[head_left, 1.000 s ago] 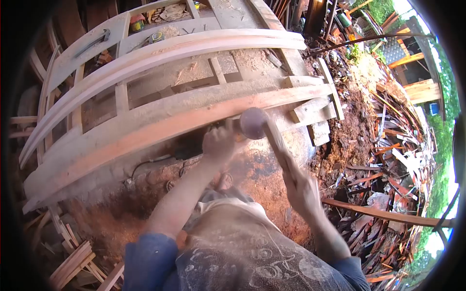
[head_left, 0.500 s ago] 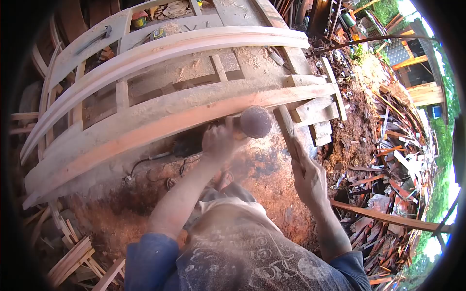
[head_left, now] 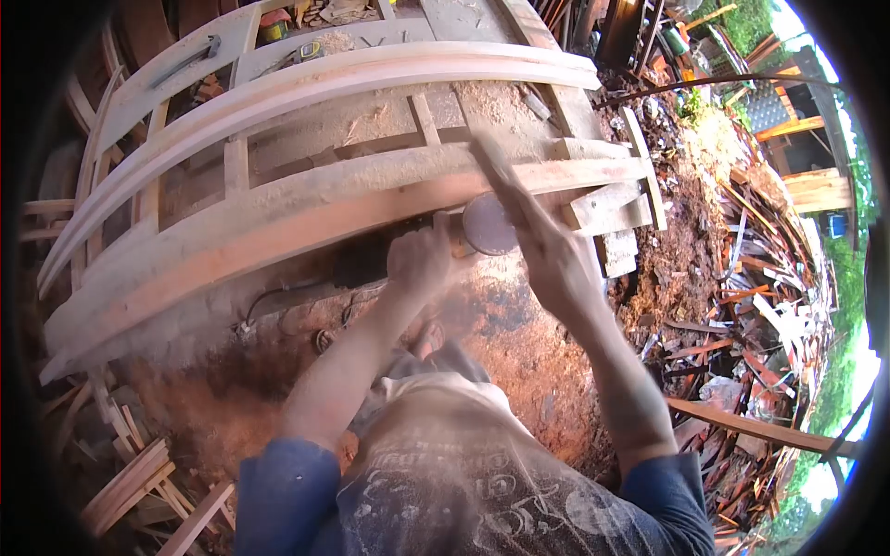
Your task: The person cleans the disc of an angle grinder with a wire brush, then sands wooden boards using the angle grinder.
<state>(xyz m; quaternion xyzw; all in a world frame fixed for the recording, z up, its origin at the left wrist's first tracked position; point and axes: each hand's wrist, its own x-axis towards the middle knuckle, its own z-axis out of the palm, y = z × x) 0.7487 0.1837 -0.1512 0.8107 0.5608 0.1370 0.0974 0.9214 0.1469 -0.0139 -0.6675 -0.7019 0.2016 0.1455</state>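
Hands (head_left: pixel 419 261) (head_left: pixel 559 266), two, one disc tool (head_left: pixel 489 224), one stick (head_left: pixel 502 178)

the right hand (head_left: pixel 559 269) is now closer to the disc tool (head_left: pixel 489 225), and its wooden stick (head_left: pixel 502 174) (blurry at the tip) now crosses the front beam (head_left: pixel 371 213) in view.

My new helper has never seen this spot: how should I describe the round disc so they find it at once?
Start at the large wooden frame and follow its near beam rightward. At the beam's lower edge, between the left hand and the right hand, is the disc. It is round and greyish purple, unlike the straight wooden strip beside it.
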